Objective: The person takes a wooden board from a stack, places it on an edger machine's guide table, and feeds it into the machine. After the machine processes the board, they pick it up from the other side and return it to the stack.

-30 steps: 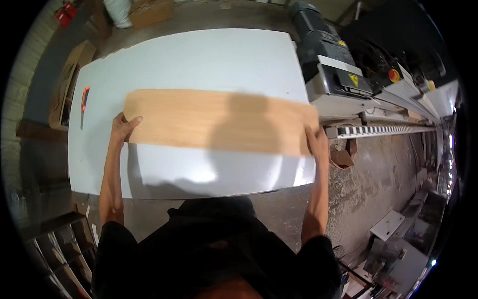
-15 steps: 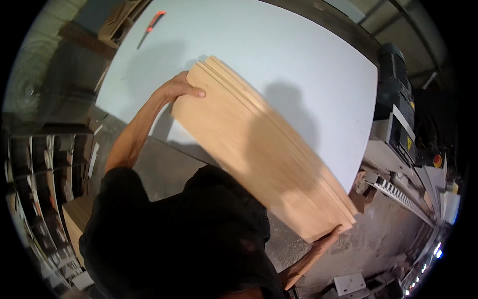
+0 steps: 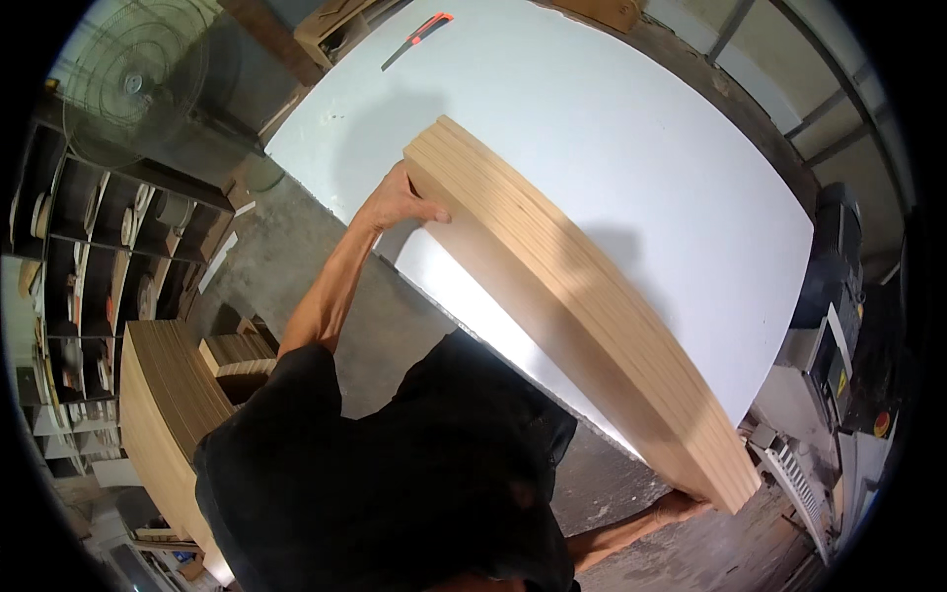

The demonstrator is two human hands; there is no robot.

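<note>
A stack of light wooden boards [image 3: 547, 242] slants over the near part of a white tabletop [image 3: 651, 148]. Its layered long edges face up, so the boards stand on edge, pressed together. At the far left end, my left hand [image 3: 402, 204] grips the stack, thumb on the near face and the other fingers mostly hidden. My right hand [image 3: 681, 506] holds the near right end from below, its fingers largely out of sight behind the wood. Whether the stack's lower edge touches the table cannot be made out.
An orange-and-black cutting tool [image 3: 418, 39] lies on the table's far left part. Stacked boards [image 3: 173, 385] stand behind my left side, near a rack of compartments [image 3: 94, 286]. A fan [image 3: 136, 84] is at far left. Machinery [image 3: 834, 296] borders the table's right side.
The stack has tipped from showing its broad face to showing its layered edges, both hands turning with it. My view has shifted, bringing more of the left side into sight.
</note>
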